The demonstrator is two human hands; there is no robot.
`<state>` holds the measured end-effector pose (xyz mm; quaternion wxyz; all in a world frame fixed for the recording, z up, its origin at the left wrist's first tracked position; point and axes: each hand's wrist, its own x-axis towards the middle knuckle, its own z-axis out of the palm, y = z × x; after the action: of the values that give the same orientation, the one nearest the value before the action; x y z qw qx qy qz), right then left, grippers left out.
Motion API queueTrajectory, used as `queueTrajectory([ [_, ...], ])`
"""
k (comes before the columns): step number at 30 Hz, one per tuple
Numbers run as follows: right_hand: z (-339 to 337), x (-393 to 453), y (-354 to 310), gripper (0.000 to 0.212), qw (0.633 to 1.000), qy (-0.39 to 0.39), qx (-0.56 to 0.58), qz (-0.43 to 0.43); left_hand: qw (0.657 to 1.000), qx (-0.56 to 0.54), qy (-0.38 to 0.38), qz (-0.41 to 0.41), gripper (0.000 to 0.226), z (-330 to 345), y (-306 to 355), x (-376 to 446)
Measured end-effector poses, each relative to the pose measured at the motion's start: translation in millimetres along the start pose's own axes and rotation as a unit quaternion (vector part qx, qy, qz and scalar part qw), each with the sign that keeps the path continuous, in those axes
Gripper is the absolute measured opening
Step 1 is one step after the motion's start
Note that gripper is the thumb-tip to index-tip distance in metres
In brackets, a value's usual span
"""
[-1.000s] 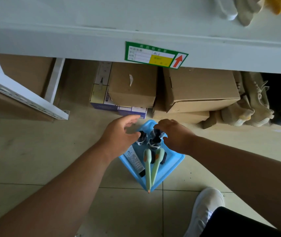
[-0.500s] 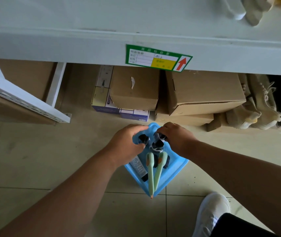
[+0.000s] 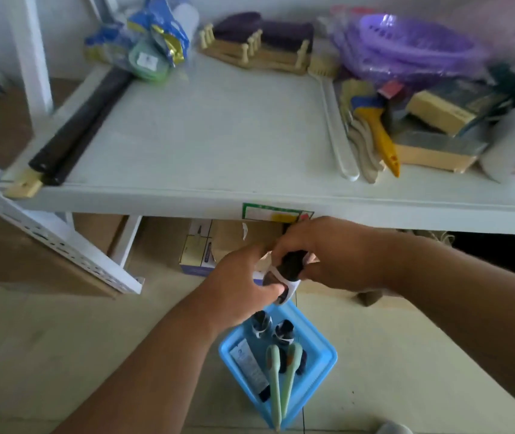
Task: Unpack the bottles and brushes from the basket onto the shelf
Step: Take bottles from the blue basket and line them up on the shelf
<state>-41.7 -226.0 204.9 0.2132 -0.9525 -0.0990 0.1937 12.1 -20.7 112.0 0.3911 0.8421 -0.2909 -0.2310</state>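
Shelf (image 3: 218, 136) | both hands grip 1 bottle (image 3: 287, 274) | basket (image 3: 318, 349): 2 bottles, 2 brushes

Head camera looks down, close.

White shelf (image 3: 212, 136) bearing dark rolls (image 3: 78, 130), purple baskets (image 3: 412, 45), brushes (image 3: 372, 133); tiled floor (image 3: 46, 339) under blue basket (image 3: 322, 349).

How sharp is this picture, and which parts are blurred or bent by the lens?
Head view: motion blur smears the purple baskets and the far shelf clutter; both hands and the dark bottle they hold are soft; the blue basket reads clearer. Wide-angle distortion bows the shelf edge. Light is flat, without glare.
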Motion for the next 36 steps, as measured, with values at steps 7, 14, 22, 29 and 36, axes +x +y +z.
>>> queueTrajectory([
  [7, -84.4, -53.3, -54.6, 0.038, 0.999, 0.006, 0.002, -0.051, 0.999, -0.008, -0.031, 0.031, 0.026, -55.9, 75.3, -25.2],
  [14, -145.1, -84.0, -96.0, 0.053, 0.993, 0.069, 0.071, -0.063, 0.999, -0.028, -0.008, 0.038, 0.039, -108.2, 130.9, -37.2],
  [22, -163.9, -36.8, -99.9, 0.054, 0.915, 0.293, 0.263, -0.087, 0.962, -0.159, 0.191, 0.115, 0.035, -180.6, 162.2, 13.5],
  [29, -160.6, 22.9, -67.6, 0.054, 0.928, 0.32, 0.189, 0.014, 0.952, -0.189, 0.207, 0.123, 0.034, -222.8, 154.5, 70.8],
  [36, -145.2, 95.1, -48.8, 0.026, 0.912, 0.357, 0.196, 0.039, 0.971, -0.172, 0.147, 0.072, 0.048, -226.6, 114.3, 101.5],
])
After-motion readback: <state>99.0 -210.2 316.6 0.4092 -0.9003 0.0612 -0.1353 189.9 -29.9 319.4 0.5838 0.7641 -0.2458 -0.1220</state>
